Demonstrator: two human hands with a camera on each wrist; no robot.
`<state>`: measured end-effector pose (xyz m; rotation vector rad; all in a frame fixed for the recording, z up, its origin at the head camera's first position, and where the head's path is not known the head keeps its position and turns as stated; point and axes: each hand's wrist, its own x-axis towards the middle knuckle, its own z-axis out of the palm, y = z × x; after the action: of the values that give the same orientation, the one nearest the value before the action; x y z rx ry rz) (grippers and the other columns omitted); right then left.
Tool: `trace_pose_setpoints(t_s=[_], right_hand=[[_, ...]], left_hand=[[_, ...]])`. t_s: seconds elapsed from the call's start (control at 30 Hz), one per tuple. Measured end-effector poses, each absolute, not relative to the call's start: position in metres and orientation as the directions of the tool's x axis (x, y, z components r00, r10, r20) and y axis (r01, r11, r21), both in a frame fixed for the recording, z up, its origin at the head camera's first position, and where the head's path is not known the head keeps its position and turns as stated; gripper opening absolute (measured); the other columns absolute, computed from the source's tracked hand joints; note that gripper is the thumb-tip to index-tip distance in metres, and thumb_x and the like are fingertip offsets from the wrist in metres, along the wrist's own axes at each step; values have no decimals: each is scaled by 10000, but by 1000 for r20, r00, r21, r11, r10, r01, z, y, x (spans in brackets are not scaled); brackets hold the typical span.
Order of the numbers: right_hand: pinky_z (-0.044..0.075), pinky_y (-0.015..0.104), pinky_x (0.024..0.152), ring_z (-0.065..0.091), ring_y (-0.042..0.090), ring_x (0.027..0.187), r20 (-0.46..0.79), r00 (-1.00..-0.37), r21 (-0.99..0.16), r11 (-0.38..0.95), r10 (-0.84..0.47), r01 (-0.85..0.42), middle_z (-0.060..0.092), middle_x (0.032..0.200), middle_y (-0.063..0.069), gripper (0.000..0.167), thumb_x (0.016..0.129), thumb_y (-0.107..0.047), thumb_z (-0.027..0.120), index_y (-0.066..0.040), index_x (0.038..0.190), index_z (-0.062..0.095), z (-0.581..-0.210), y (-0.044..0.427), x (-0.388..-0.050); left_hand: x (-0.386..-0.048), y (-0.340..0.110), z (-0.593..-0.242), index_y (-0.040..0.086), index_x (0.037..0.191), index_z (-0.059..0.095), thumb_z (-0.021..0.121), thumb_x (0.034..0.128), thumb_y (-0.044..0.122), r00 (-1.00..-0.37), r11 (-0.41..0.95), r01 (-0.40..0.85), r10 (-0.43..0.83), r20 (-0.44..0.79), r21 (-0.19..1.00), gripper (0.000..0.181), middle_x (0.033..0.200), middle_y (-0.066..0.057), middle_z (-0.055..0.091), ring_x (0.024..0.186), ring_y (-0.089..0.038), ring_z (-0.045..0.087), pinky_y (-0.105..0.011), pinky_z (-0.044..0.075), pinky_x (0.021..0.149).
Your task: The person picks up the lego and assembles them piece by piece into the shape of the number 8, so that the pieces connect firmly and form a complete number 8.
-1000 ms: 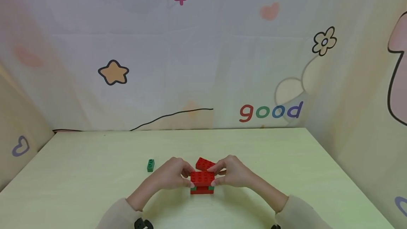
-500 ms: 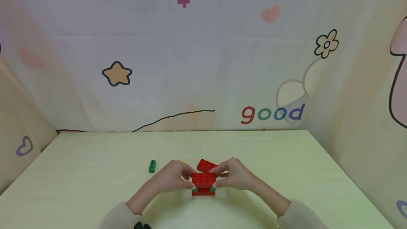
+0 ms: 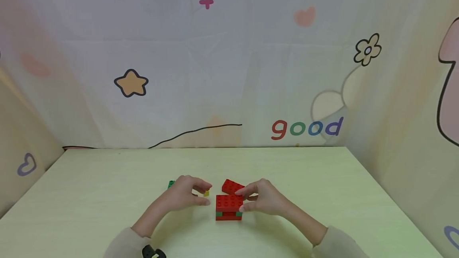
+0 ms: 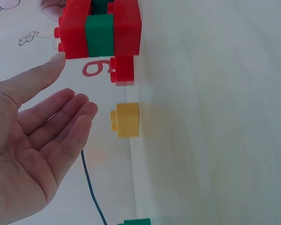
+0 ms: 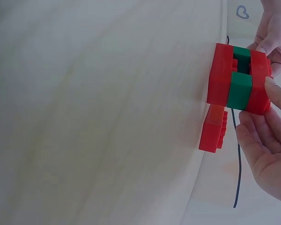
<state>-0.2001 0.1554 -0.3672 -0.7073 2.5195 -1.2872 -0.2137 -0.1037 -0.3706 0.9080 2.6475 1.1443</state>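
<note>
In the head view a small stack stands on the table: a wide red toy building brick [image 3: 229,201] on top, green bricks [image 4: 99,36] in the middle and another red brick [image 3: 228,217] at the bottom. A gap shows between the green ends. My right hand [image 3: 264,198] holds the top red brick's right end, thumb at the front and fingers behind. My left hand [image 3: 182,195] is left of the stack, touching nothing, its thumb and fingers apart. Just behind its fingertips sits a small yellow brick [image 4: 128,120].
A loose red brick [image 3: 231,186] lies at an angle behind the stack. Farther left, a small green brick [image 3: 171,184] is partly covered by my left hand. A printed cloth wall [image 3: 215,71] rises behind the pale table [image 3: 107,178].
My left hand has let go of the stack's left end and moved left, uncovering the yellow brick and partly hiding the small green one. My right hand stays at the stack.
</note>
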Motion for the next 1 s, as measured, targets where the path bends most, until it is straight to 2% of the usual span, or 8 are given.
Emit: trace_pose_setpoints(t_s=[0.17, 0.43, 1.0], right_hand=[[518, 344, 796, 612, 239, 929, 5, -863, -815, 499, -504, -296, 668, 997, 103, 375, 730, -129, 758, 6, 1066, 663, -367, 156, -200], [525, 334, 780, 608, 235, 920, -6, -871, -827, 492, -490, -272, 666, 1006, 105, 391, 723, -138, 764, 2, 1073, 662, -369, 157, -202], [527, 324, 773, 616, 227, 898, 6, -867, -832, 478, -499, -281, 674, 968, 93, 406, 715, -141, 771, 6, 1076, 658, -369, 157, -203]], left_hand=[[-222, -106, -373, -19, 1103, 633, 740, 756, 171, -840, 570, 470, 523, 143, 674, 410, 1039, -102, 658, 913, -215, 620, -363, 507, 786], [-233, -107, -376, -33, 1095, 632, 749, 743, 149, -858, 586, 449, 495, 141, 675, 413, 1040, -117, 654, 908, -231, 614, -400, 497, 814], [-247, -103, -381, -11, 1072, 650, 777, 707, 140, -887, 647, 378, 459, 58, 662, 415, 1008, -88, 660, 913, -230, 612, -313, 510, 770]])
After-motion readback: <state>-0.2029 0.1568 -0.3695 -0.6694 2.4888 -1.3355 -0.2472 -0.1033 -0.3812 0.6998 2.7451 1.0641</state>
